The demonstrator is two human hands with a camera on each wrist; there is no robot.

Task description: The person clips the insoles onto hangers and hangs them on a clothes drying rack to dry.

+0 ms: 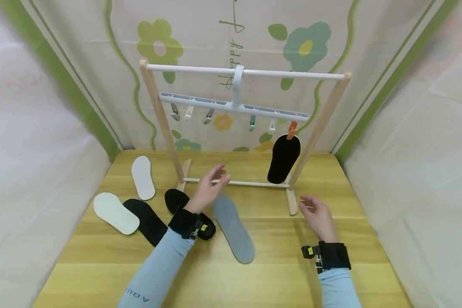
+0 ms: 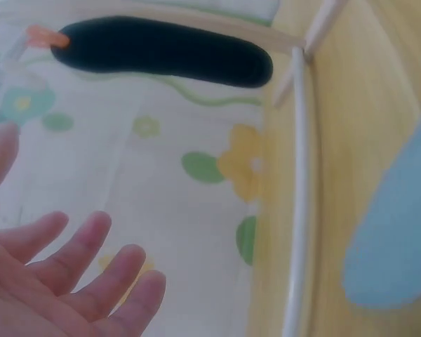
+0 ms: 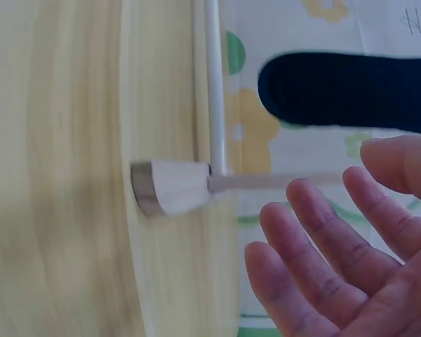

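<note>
Your left hand point(image 1: 209, 187) hovered over the near side of the drying rack point(image 1: 241, 73), its fingers point(image 2: 84, 246) straight and loosely spread, holding nothing. Directly below and just to its right lay the grey insole point(image 1: 233, 227), flat on the table point(image 1: 277, 273), its far end near the rack's lower bar point(image 1: 238, 183). That insole was the item nearest your left hand.

Your right hand point(image 1: 318, 217) hung above the table just beside the rack's right foot point(image 1: 291, 202), fingers point(image 3: 316, 239) relaxed and slightly parted, empty.

One black insole point(image 1: 283, 158) hung from the orange clip point(image 1: 291, 130) at the right end of the peg hanger point(image 1: 231, 107); the other clips carried nothing. To the left on the table lay two white insoles point(image 1: 115, 213) point(image 1: 143, 177) and two further black ones point(image 1: 147, 220) point(image 1: 177, 200), the nearer-right black one partly under your left wrist.

Assessment: the grey insole appeared thin, light and flexible, likely foam, so it would droop if lifted by one end. It lay flush to the table, so you would probably need to pry up an edge first. I judged the best hold a pinch at the narrower far end, thumb above and fingers beneath. No breakage risk was evident; its surface looked matt, not slippery.
</note>
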